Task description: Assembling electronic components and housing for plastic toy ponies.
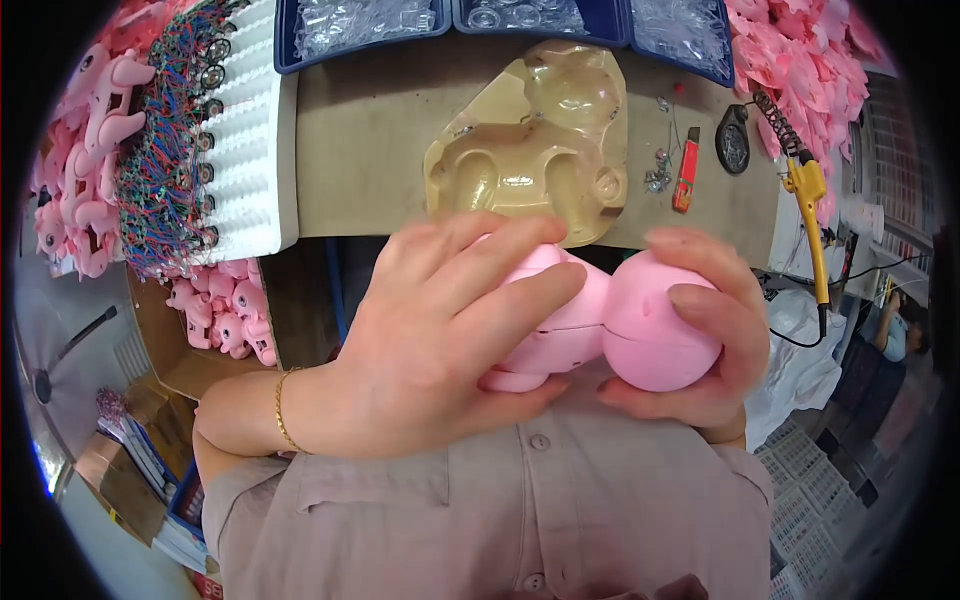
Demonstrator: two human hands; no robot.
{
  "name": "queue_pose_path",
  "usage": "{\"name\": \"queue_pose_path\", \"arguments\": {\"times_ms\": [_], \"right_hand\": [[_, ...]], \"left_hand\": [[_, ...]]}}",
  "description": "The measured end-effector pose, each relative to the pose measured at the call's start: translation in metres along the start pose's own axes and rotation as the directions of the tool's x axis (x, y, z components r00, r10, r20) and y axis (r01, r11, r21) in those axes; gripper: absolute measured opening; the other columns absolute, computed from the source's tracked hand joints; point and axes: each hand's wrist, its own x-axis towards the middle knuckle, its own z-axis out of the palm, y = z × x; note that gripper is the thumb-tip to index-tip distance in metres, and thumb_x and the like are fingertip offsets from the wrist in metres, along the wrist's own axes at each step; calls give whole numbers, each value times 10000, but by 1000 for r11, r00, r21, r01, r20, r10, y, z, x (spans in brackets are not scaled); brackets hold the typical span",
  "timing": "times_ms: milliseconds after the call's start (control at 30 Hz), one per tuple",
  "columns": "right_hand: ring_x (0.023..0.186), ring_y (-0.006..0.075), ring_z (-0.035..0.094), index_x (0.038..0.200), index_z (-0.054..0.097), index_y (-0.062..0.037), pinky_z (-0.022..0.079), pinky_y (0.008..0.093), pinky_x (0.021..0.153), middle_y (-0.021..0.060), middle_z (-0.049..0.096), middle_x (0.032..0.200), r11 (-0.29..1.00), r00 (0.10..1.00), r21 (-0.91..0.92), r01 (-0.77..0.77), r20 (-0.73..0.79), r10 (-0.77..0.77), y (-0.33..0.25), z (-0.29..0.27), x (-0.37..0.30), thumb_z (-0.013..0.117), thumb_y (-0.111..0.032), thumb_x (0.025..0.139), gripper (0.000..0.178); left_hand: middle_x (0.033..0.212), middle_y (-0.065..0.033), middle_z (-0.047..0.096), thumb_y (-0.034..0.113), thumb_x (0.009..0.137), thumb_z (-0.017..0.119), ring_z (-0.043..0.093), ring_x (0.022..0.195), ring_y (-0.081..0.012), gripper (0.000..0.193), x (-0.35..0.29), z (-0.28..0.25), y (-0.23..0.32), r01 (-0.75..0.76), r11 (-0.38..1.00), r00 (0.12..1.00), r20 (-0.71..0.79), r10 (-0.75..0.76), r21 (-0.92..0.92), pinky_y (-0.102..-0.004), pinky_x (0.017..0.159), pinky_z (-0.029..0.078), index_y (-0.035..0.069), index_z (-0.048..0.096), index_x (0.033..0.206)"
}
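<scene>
Pink toy (592, 318) being held ctr frame; L grip (430, 320) grasping body (570, 350), R grip (738, 320) cupping round head (655, 335). Prob. handling light, stiff, slightly slippery; best holding broad body + head curve, not pressing seam (575, 328).

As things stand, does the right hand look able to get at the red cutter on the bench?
Probably not without letting go: the right hand is curled around the round end of the pink toy. Otherwise the way looks free, with the red cutter lying uncovered on the bench beyond.
</scene>
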Motion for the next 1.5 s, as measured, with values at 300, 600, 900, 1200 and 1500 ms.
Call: {"name": "queue_pose_path", "arguments": {"times_ms": [300,600,900,1200,1500], "right_hand": [[947,333,595,1078,566,-74,488,413,789,193,574,1086,988,998,150,-49,-18,53,-2,15,-9,857,-132,542,612],[954,333,595,1094,544,-73,491,441,818,203,577,1098,977,998,210,30,-63,-17,19,16,-4,867,-169,511,673],[982,322,587,1120,533,-58,479,435,847,233,573,1096,834,975,524,173,-210,-71,41,12,5,825,-241,552,664],[946,304,559,1094,533,-116,457,435,809,170,559,1037,856,995,509,91,-10,-100,41,6,35,830,-403,560,675],[1216,229,447,1412,292,-6,366,360,1003,159,430,1348,647,854,671,-362,-40,520,22,26,23,781,-268,726,883]], "left_hand": [[1136,-155,591,164,501,819,592,969,-306,645,-13,12,6,68,998,996,-59,-67,9,-345,773,386,78,579,1093],[1175,-177,580,192,557,830,588,980,-305,614,-7,-11,9,64,998,996,-60,-65,-29,-351,778,398,64,593,1109],[1139,-227,577,242,579,824,593,900,-322,605,3,-26,0,-102,957,995,-47,93,-271,-370,783,424,7,603,1091],[1130,-114,587,270,957,486,551,1024,-133,429,23,-11,-23,657,-19,748,655,-108,-753,-281,872,455,-63,499,1227],[1191,-114,572,242,832,655,554,1088,-169,567,30,-13,-15,620,7,749,589,-304,-785,-310,960,428,-35,459,1287]]}}
